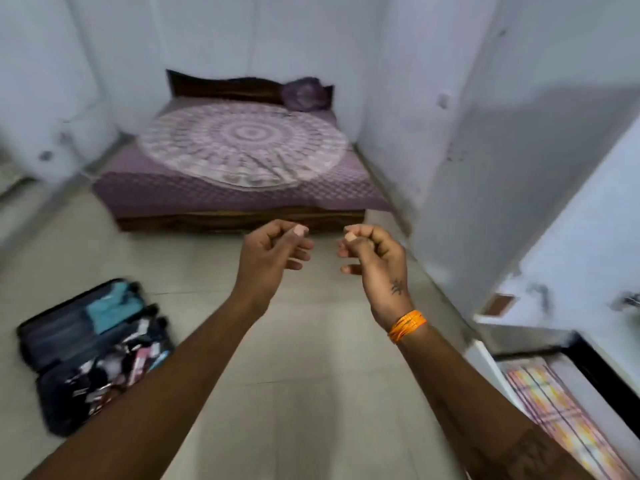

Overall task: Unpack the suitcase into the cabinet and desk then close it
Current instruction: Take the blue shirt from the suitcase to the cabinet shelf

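A dark suitcase (52, 344) lies open on the tiled floor at the lower left. A teal garment (112, 308) sits in its far half and several jumbled small items (114, 370) fill the near half. My left hand (273, 256) and my right hand (372, 259) are both raised in front of me over bare floor, well to the right of the suitcase. Their fingers are loosely curled and nothing is in either hand. An orange thread band (407, 325) circles my right wrist. At the lower right, a folded striped cloth (554, 407) lies on a cabinet shelf (495, 368).
A low bed (242, 157) with a purple mandala cover stands against the far wall, a purple pillow (304, 93) at its head. A white cabinet door (485, 168) stands open on the right. A white ledge (498, 306) holds small objects. The picture is motion-blurred.
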